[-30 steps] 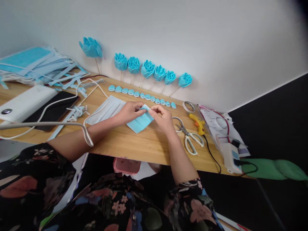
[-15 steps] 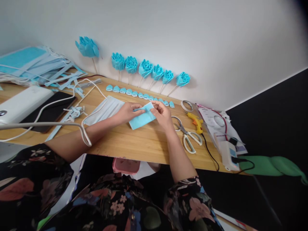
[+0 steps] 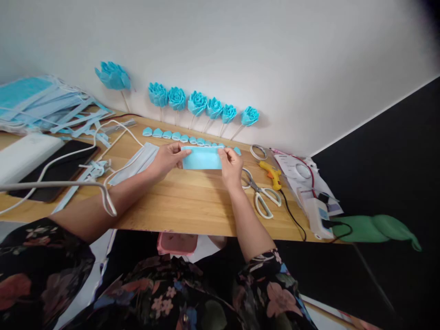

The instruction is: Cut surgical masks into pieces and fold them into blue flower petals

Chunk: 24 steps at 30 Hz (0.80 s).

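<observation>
A light blue rectangle of mask fabric (image 3: pixel 202 158) is stretched level between my two hands above the wooden table. My left hand (image 3: pixel 169 158) pinches its left end, thumb on the front. At the other end, my right hand (image 3: pixel 230 166) grips the upper right corner between thumb and fingers. Just behind lies a row of small folded blue petals (image 3: pixel 167 134), partly hidden by the fabric and hands. Under my left forearm rests a pale pleated face mask (image 3: pixel 135 163). White-handled scissors (image 3: pixel 258 188) lie to the right of my right hand, their blades apart.
Several blue fabric roses (image 3: pixel 197 103) on sticks lean against the wall. Right of the scissors are a yellow glue gun (image 3: pixel 273 175), a tape roll (image 3: pixel 258 152) and a power strip (image 3: pixel 318 219). Mask strips (image 3: pixel 74 110), a white cable (image 3: pixel 51 170) and a black tablet-like slab (image 3: pixel 51 172) lie left.
The blue fabric has gone from tilted to level, and its broad side now faces me. My left hand has shifted to its left end. The whole view has moved slightly.
</observation>
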Each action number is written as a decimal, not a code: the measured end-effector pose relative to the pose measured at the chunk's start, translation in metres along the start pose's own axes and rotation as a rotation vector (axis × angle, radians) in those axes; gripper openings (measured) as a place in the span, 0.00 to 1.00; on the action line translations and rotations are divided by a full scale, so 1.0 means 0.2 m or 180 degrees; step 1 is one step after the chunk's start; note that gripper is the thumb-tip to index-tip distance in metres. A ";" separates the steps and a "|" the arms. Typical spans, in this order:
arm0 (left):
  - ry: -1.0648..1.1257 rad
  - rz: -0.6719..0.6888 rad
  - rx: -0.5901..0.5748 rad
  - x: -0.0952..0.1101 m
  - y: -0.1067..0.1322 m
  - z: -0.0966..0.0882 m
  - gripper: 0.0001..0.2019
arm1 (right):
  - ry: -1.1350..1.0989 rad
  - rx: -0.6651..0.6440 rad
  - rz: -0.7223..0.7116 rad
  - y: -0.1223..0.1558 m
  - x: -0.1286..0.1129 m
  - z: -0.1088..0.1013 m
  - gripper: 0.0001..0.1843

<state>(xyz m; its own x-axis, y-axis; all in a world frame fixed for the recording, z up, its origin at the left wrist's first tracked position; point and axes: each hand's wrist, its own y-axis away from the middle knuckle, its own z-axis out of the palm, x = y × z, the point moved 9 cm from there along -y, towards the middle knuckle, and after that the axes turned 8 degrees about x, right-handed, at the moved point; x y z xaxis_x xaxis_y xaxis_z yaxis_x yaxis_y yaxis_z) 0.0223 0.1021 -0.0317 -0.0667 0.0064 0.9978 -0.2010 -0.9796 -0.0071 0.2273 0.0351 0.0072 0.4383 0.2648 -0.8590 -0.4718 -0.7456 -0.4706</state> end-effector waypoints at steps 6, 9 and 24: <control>0.0448 -0.0453 0.0075 -0.06 -0.01 0.00 0.15 | -0.0158 0.0038 0.0105 0.01 0.03 0.01 0.21; 0.0689 -0.0564 0.0035 -0.07 -0.01 0.02 0.15 | -0.0051 0.0119 0.0055 0.01 0.02 0.00 0.20; 0.1309 -0.0600 -0.1056 -0.02 0.05 0.15 0.15 | 0.0319 0.0230 -0.0005 -0.01 0.04 -0.05 0.22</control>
<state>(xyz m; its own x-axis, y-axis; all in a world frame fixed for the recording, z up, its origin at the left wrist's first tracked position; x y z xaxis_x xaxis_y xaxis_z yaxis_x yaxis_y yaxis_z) 0.0496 0.0862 -0.0344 -0.3621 0.3182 0.8762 -0.5385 -0.8386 0.0820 0.2398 0.0331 0.0030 0.5116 0.2009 -0.8354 -0.5233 -0.6983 -0.4884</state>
